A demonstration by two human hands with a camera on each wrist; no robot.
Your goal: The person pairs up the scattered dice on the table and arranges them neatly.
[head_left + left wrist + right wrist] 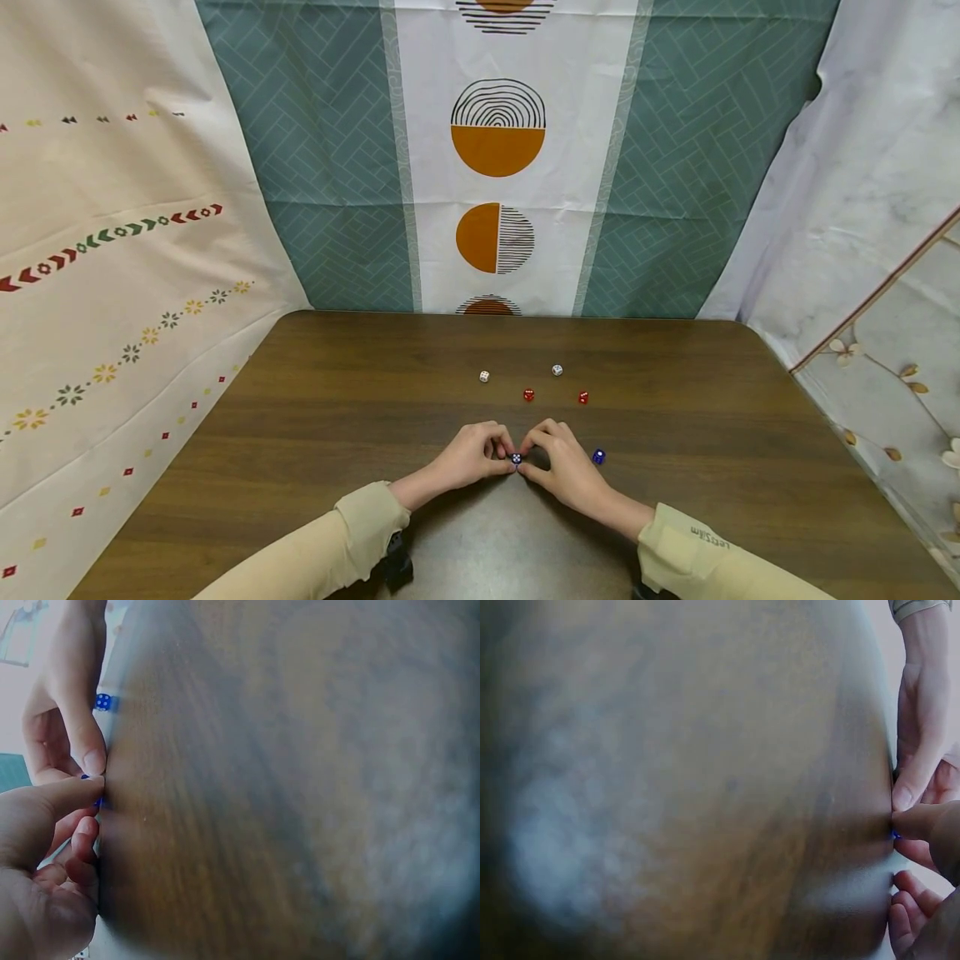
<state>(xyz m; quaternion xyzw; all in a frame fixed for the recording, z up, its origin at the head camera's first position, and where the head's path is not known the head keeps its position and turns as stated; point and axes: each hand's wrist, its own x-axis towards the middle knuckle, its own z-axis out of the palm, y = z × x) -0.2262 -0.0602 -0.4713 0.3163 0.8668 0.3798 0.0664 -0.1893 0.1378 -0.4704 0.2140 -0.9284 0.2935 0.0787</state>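
Note:
Low over the brown table, a dark blue die (pixel 516 458) with white pips sits between the fingertips of both hands. My left hand (pixel 472 454) pinches it from the left with thumb and forefinger. From the other side my right hand (pixel 562 467) pinches it too. The thumbs cover much of the die in both wrist views, where only slivers of blue show. A second blue die (pixel 598 457) rests on the table just right of the right hand; the left wrist view also catches this blue die (pixel 103 702).
Beyond the hands, two red dice (pixel 528 395) (pixel 583 397) lie on the wooden table (pixel 360 392). Farther back are two white dice (pixel 484 377) (pixel 557 370). A patterned curtain (pixel 495 192) hangs behind the far edge, and cloths flank both sides.

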